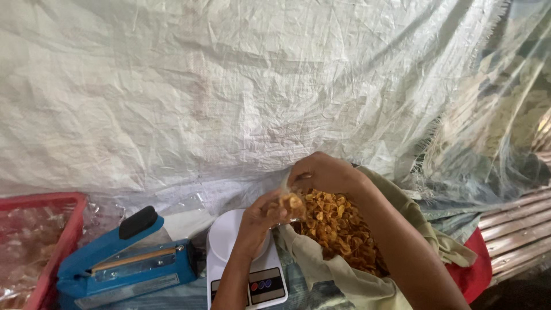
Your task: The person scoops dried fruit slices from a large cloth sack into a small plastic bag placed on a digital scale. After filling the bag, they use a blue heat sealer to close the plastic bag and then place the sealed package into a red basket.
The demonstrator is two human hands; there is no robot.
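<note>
My left hand point(259, 219) holds a small clear plastic bag point(288, 202) with a few golden fried chips in it, just above the edge of a white kitchen scale point(225, 241). My right hand point(323, 173) is closed on the top of the same small bag, over a large open sack point(367, 287) of beige cloth filled with golden chips point(338, 227). Both forearms reach in from the bottom of the head view.
A blue heat sealer point(123, 261) with a black handle lies left of the scale. A red crate point(43, 247) of clear bags stands at the far left. A white woven tarp point(229, 86) hangs behind. Bamboo slats point(516, 229) run at the right.
</note>
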